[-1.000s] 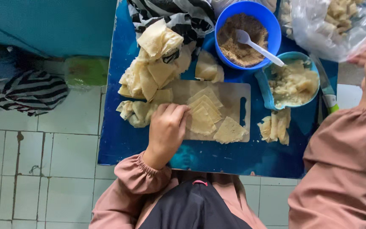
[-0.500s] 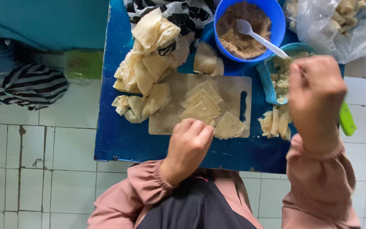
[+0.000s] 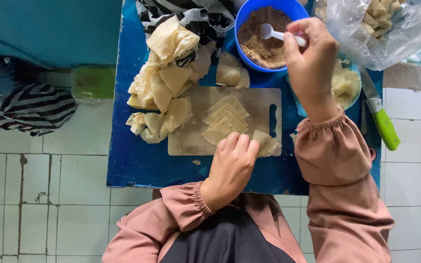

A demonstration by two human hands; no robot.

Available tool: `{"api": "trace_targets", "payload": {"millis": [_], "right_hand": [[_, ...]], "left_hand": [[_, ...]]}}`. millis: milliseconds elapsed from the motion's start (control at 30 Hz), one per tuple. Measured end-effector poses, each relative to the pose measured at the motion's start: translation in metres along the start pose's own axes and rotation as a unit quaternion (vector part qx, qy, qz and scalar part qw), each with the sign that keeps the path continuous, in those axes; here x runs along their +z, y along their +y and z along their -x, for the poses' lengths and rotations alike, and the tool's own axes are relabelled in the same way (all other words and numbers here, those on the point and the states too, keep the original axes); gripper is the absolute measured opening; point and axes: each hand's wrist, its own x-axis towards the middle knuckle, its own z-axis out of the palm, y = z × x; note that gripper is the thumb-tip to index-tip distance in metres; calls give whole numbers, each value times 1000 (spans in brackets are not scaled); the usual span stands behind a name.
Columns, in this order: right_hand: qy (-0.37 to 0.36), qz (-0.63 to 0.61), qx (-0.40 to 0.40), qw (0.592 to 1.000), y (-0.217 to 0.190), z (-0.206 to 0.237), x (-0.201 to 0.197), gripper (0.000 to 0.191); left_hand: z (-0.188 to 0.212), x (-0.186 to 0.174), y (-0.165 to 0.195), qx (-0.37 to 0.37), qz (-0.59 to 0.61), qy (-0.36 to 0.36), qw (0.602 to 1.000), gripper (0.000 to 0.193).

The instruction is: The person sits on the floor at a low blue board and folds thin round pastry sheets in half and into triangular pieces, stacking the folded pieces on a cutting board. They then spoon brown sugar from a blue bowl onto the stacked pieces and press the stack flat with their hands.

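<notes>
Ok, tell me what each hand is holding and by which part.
The right hand grips the white spoon by its handle, bowl end over the blue bowl. The left hand holds nothing; its fingers rest on the pastry squares on the cutting board.

Home kitchen floor, white tiles (image 3: 35, 195), low blue table (image 3: 137, 165), cutting board (image 3: 191, 141)

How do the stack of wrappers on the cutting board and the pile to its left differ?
The stack lies flat and fanned on the board; the pile is crumpled and heaped, mostly on the blue table. The stack is small, the pile far larger. The left hand rests beside the stack; nothing touches the pile. Both are pale yellow.
</notes>
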Motion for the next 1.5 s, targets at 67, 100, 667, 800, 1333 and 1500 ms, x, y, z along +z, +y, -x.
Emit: {"api": "trace_targets", "payload": {"millis": [67,100,667,800,1333,1500], "right_hand": [[-22,-84,66,994,5,-6,13,12],[-34,-126,97,987,6,-7,17,15],[61,-429,302,849,14,21,-52,22],[58,-470,337,814,-11,68,-81,23],[-76,-187,209,957,-84,207,-95,25],[-151,-86,29,984,-92,194,-95,16]], "left_hand": [[-1,0,2,-3,20,-5,1000,11],[-1,0,2,-6,30,-7,1000,10],[5,-2,-18,-82,161,-26,983,29],[7,-6,-19,-103,188,-29,976,27],[3,4,-24,-121,262,13,957,34],[1,0,-24,-139,307,16,941,35]]}}
